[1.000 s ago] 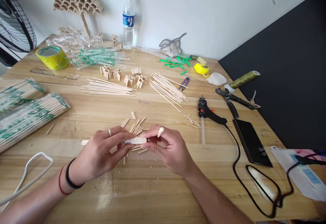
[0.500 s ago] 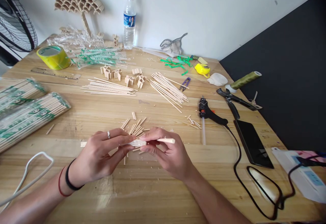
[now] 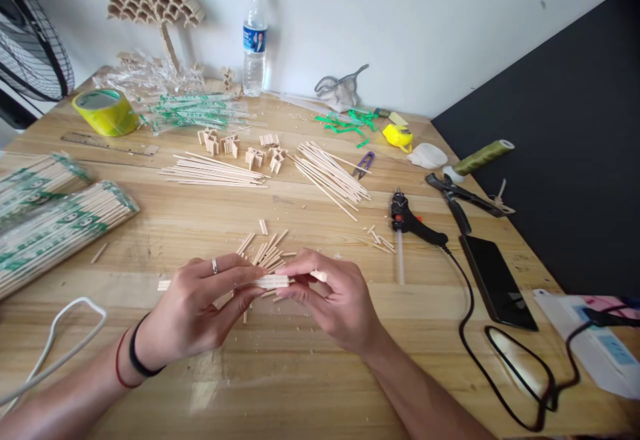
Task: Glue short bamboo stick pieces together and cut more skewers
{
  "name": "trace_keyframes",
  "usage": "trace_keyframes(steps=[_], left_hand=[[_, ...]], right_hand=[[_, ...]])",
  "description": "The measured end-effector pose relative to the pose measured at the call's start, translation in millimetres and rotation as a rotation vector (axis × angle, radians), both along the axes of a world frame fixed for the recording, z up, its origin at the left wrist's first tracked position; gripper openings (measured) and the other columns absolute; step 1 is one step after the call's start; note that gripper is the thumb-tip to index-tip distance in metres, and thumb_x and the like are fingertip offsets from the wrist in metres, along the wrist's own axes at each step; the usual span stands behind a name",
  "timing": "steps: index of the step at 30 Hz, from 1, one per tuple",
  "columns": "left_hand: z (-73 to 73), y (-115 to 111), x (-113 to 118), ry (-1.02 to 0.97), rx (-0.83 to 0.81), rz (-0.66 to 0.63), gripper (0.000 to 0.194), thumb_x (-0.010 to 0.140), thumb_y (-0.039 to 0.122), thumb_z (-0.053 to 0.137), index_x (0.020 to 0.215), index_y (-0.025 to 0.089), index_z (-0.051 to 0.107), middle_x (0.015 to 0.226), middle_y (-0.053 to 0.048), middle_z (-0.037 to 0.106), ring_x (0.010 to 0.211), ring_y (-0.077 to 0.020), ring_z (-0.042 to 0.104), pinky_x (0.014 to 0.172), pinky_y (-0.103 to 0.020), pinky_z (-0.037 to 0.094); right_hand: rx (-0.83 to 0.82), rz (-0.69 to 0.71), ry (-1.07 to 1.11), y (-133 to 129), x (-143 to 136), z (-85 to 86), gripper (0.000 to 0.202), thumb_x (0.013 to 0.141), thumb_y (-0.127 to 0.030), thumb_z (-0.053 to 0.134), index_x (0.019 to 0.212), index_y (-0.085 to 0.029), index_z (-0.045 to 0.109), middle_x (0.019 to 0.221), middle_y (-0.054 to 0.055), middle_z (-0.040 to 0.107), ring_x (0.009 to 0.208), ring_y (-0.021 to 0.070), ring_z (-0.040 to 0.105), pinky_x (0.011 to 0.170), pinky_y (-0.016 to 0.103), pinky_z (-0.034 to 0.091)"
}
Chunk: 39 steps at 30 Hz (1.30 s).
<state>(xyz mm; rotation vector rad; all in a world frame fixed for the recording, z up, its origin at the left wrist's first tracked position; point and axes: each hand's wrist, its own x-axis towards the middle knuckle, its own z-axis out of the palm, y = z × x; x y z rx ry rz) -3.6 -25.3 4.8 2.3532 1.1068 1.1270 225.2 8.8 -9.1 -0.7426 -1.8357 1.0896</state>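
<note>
My left hand [image 3: 205,300] is closed around a small bundle of pale wooden sticks [image 3: 273,281]; its other end shows left of the hand. The thumb and forefinger of my right hand [image 3: 327,297] pinch near the bundle's right end. A short pale wooden stick [image 3: 319,275] pokes out between the right hand's fingers, its far part hidden. Just behind the hands lies a loose pile of short cut sticks [image 3: 267,252], partly covered by the fingers.
Long sticks [image 3: 215,172], small glued stick pieces [image 3: 254,157] and purple snips [image 3: 364,165] lie farther back. To the right are a glue gun [image 3: 407,217] with a trailing cord, pliers [image 3: 450,193] and a phone [image 3: 497,283]. Bagged sticks [image 3: 65,237] lie left.
The short stick between my right fingers has drawn back leftward and sticks out less. The bundle has barely shifted; both hands stay in nearly the same place.
</note>
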Motion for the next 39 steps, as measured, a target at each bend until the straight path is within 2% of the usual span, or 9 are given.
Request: trace_keyframes(steps=[4, 10, 15, 19, 21, 26, 29, 33, 39], left_hand=[[-1.3, -2.4, -2.0, 0.037, 0.013, 0.025, 0.015, 0.1, 0.012, 0.066, 0.112, 0.017, 0.074, 0.098, -0.008, 0.084, 0.082, -0.0159, 0.081, 0.063, -0.022, 0.055], [-0.9, -2.5, -1.7, 0.04, 0.045, 0.049, 0.013, 0.101, 0.013, 0.066, 0.111, 0.018, 0.074, 0.098, -0.007, 0.085, 0.079, -0.0152, 0.081, 0.06, -0.022, 0.053], [-2.2, 1.5, -0.9, -0.004, 0.048, 0.049, 0.014, 0.102, 0.013, 0.064, 0.113, 0.017, 0.073, 0.094, -0.007, 0.082, 0.076, -0.0147, 0.078, 0.061, -0.021, 0.055], [-2.6, 3.7, -2.3, 0.0, -0.028, 0.047, 0.023, 0.106, 0.016, 0.058, 0.124, 0.015, 0.073, 0.099, -0.011, 0.082, 0.081, -0.0165, 0.079, 0.067, -0.021, 0.058], [-1.9, 3.8, -2.9, 0.011, -0.061, 0.064, 0.025, 0.107, 0.016, 0.055, 0.126, 0.016, 0.071, 0.096, -0.009, 0.082, 0.077, -0.0148, 0.079, 0.065, -0.019, 0.057], [0.7, 2.2, -0.9, -0.015, -0.158, 0.093, 0.014, 0.107, 0.017, 0.055, 0.116, 0.017, 0.065, 0.079, 0.001, 0.079, 0.057, -0.0079, 0.07, 0.053, -0.014, 0.049], [0.8, 1.8, 0.9, -0.02, -0.215, 0.077, 0.009, 0.106, 0.019, 0.055, 0.107, 0.017, 0.064, 0.077, 0.001, 0.076, 0.056, -0.0074, 0.066, 0.053, -0.014, 0.048], [-1.5, 2.0, 0.8, -0.023, -0.307, 0.053, 0.009, 0.105, 0.022, 0.058, 0.108, 0.017, 0.065, 0.078, 0.001, 0.076, 0.059, -0.0086, 0.066, 0.056, -0.015, 0.05], [-0.6, 2.3, -1.3, -0.016, -0.368, 0.051, 0.008, 0.104, 0.02, 0.059, 0.105, 0.018, 0.067, 0.076, 0.003, 0.072, 0.059, -0.0084, 0.061, 0.056, -0.016, 0.047]], right_hand=[[0.006, 0.008, 0.031, -1.6, -0.2, -0.7, 0.009, 0.093, -0.018, 0.078, 0.101, -0.021, 0.076, 0.085, 0.003, 0.075, 0.072, 0.0161, 0.067, 0.064, 0.027, 0.052], [-0.035, 0.012, 0.067, -3.3, -2.4, -4.3, 0.012, 0.092, -0.016, 0.079, 0.102, -0.022, 0.077, 0.087, 0.003, 0.075, 0.074, 0.0156, 0.065, 0.067, 0.027, 0.052], [-0.04, -0.068, 0.022, -2.0, -3.9, -2.0, 0.013, 0.093, -0.025, 0.08, 0.106, -0.023, 0.08, 0.086, 0.003, 0.078, 0.07, 0.0144, 0.065, 0.064, 0.026, 0.052], [-0.097, -0.117, 0.006, 0.4, -1.7, 0.7, 0.029, 0.094, -0.035, 0.08, 0.121, -0.025, 0.079, 0.085, 0.002, 0.079, 0.067, 0.0144, 0.061, 0.063, 0.027, 0.053], [-0.132, -0.143, 0.012, 1.0, -0.6, 1.3, 0.031, 0.095, -0.035, 0.078, 0.124, -0.024, 0.078, 0.084, 0.003, 0.079, 0.068, 0.0149, 0.062, 0.065, 0.028, 0.053], [-0.133, -0.163, 0.018, 1.1, -0.1, 1.2, 0.021, 0.093, -0.033, 0.078, 0.11, -0.022, 0.081, 0.082, 0.004, 0.077, 0.067, 0.0146, 0.059, 0.062, 0.028, 0.05], [-0.124, -0.165, -0.011, 1.0, -0.5, 1.0, 0.016, 0.092, -0.033, 0.079, 0.103, -0.021, 0.081, 0.08, 0.003, 0.075, 0.066, 0.0144, 0.059, 0.059, 0.027, 0.048], [-0.101, -0.161, -0.026, 1.8, -1.9, 1.1, 0.009, 0.092, -0.029, 0.079, 0.093, -0.021, 0.08, 0.076, 0.002, 0.074, 0.064, 0.0136, 0.061, 0.059, 0.026, 0.048], [-0.096, -0.156, -0.026, 1.8, -1.6, 1.1, 0.007, 0.094, -0.027, 0.077, 0.093, -0.021, 0.078, 0.077, 0.001, 0.073, 0.065, 0.0136, 0.06, 0.061, 0.026, 0.047]])
